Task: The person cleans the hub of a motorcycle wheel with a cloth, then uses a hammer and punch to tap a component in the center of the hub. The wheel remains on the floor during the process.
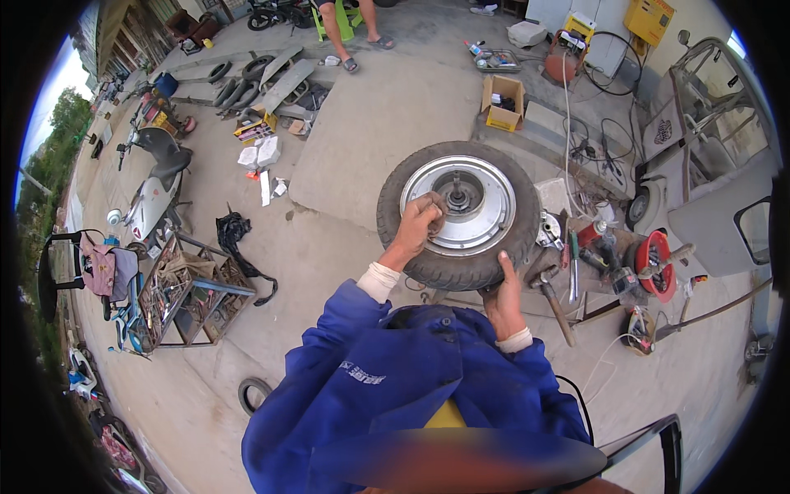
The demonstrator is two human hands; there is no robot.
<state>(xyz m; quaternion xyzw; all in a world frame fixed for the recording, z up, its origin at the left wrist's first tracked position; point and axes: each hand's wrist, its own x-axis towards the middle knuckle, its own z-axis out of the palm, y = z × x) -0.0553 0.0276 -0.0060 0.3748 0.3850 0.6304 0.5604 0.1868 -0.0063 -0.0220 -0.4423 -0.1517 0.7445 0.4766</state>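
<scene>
Concrete ground, black-tyred wheel, red basin, white scooter

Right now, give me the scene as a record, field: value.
left grip: fingers curled at silver rim; contents unclear
right grip: on tire edge, thumb on sidewall
right side: hammer, red bowl
left side: metal tool rack
far side: open cardboard box, another person's legs

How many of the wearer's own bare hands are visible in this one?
2. The left hand is at the silver metal rim; the right hand grips the near right edge of the black rubber tyre, some of its fingers hidden underneath.
</scene>
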